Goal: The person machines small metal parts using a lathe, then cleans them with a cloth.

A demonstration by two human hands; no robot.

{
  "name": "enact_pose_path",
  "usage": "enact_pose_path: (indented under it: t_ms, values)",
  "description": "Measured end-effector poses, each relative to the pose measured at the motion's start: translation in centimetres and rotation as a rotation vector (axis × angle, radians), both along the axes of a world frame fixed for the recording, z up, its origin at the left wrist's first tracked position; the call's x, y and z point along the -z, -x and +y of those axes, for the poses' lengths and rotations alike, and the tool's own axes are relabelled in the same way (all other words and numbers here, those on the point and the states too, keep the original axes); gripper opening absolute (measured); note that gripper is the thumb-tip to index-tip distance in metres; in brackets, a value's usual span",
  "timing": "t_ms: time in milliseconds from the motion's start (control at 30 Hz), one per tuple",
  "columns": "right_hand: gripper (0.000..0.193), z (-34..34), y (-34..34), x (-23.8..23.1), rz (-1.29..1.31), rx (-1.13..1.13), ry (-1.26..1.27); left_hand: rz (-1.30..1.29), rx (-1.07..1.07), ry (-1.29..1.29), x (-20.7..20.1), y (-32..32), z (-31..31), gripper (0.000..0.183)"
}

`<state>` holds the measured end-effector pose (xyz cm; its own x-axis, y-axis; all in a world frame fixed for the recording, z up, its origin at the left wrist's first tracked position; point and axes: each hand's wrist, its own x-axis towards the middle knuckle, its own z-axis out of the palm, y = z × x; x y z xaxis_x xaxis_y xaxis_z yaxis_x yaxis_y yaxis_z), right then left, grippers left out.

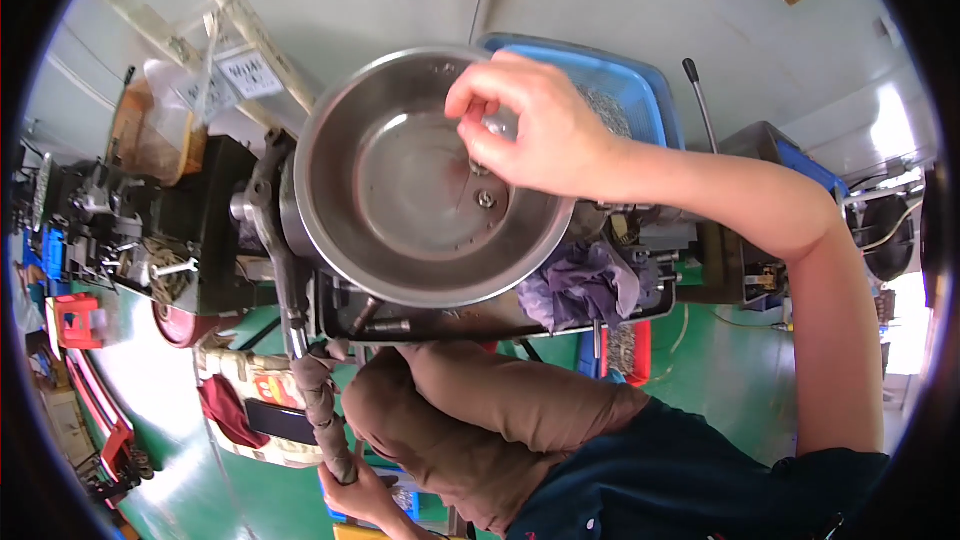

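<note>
where round metal bowl [405,190] gleams, right hand [545,125] curls

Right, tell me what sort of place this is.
Likely a small metalworking or assembly workshop: a blue bin of small metallic-looking parts, a wrench at the left, and a long lever with a wrapped grip.

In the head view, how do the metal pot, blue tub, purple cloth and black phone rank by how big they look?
1. Metal pot
2. Blue tub, though partly hidden
3. Purple cloth
4. Black phone
</note>
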<state>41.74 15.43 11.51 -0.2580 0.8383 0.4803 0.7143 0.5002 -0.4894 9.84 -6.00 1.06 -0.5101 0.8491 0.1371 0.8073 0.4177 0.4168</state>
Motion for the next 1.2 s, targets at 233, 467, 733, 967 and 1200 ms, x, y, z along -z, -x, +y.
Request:
enact_pose_path:
  t_ms: [233, 467, 733, 967, 1200]
  values:
    - [0.008, -0.3, -0.8, -1.1, 0.041, 0.033, 0.171, -0.128, 0.084, -0.097, -0.2, -0.5, 0.8, 0.019]
    - [0.008, -0.5, 0.3, -2.1, 0.217, 0.024, 0.283, -0.249, 0.098, -0.034, -0.1, 0.0, 0.0, 0.019]
    - [0.007, -0.4, 0.0, -1.3, 0.146, 0.037, 0.178, -0.174, 0.116, -0.130, -0.5, -1.0, 0.6, 0.017]
    - [0.007, -0.2, -0.9, -1.9, 0.206, 0.022, 0.095, -0.085, 0.116, -0.198, 0.3, -0.7, 0.6, 0.018]
    - [0.011, -4.2, 0.1, -2.4, 0.372, 0.064, -0.038, -0.046, 0.085, -0.040, 0.8, 0.4, 0.2, 0.028]
